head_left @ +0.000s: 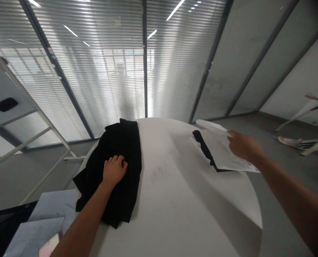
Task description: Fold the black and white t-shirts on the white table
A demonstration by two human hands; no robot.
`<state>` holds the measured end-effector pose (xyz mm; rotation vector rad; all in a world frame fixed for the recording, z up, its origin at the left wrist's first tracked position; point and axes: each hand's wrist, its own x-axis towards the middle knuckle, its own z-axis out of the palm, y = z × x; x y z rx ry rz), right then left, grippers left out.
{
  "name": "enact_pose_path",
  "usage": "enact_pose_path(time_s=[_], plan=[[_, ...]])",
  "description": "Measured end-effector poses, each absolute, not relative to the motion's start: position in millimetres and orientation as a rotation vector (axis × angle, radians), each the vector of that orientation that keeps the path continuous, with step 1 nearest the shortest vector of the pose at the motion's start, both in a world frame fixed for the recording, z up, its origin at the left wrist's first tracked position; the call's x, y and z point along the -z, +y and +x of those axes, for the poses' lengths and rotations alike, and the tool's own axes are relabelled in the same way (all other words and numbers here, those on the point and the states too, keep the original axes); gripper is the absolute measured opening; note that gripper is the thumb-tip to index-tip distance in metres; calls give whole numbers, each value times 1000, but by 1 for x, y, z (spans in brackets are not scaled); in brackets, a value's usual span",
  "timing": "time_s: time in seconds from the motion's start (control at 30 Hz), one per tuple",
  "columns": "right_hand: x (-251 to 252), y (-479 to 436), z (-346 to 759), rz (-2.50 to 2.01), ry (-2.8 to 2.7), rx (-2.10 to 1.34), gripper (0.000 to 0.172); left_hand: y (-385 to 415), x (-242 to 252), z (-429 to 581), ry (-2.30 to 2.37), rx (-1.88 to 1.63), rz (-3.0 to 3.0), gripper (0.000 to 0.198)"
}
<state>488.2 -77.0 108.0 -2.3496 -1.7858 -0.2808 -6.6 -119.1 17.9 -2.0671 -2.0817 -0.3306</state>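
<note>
The folded black garment (129, 146) lies directly under the left hand (114, 170), on the left part of the round white table (164, 200). That hand rests palm down near the middle of the fabric, its fingers loosely bent and the thumb a little apart; whether it pinches any cloth, I cannot tell. The garment runs lengthwise from the far rim toward the person, and a corner on its left pokes out past the table's curved edge.

The right hand (244, 145) is closed on the right side of a white sheet or bag (224, 150), thumb and fingers brought together; which of the two it is cannot be told. A ragged-edged black strip (205, 150) shows along the left side of the white piece. This piece overlaps the right rim of the table, its near right corner reaching out over the floor (278, 200), well apart from the garment.

Between the two, a wide stretch of tabletop runs from the far rim to the near side. Left of the table stands a white frame (49, 132); beyond the far rim rises a glass partition (172, 71) with blinds.
</note>
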Motion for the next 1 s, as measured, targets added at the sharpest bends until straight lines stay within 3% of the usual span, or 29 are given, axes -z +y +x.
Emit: enact_pose_path(time_s=[0.17,0.27,0.5,0.63,0.7,0.8,1.0], plan=[[-146,-91,474,-2166,-1741,245,41,-120,-18,-8,-2104,411,-2078,28],[-169,-104,450,-1862,-1730,28,33,-117,-17,-9,-2133,601,-2099,30],[-214,-146,360,-1264,-1582,-885,34,-107,-53,8,-1935,1825,-2425,66],[-230,-159,318,-949,-1563,-1224,32,-108,-97,23,-1558,2338,-2545,67],[-235,-156,304,-808,-1535,-1307,32,-113,-117,24,-1551,2401,-2509,59],[-236,-143,289,-673,-1480,-1379,35,-130,-142,15,-1921,2295,-2264,43],[-206,-108,252,-579,-1387,-1604,45,-176,-169,-20,-2427,2248,-2023,44]])
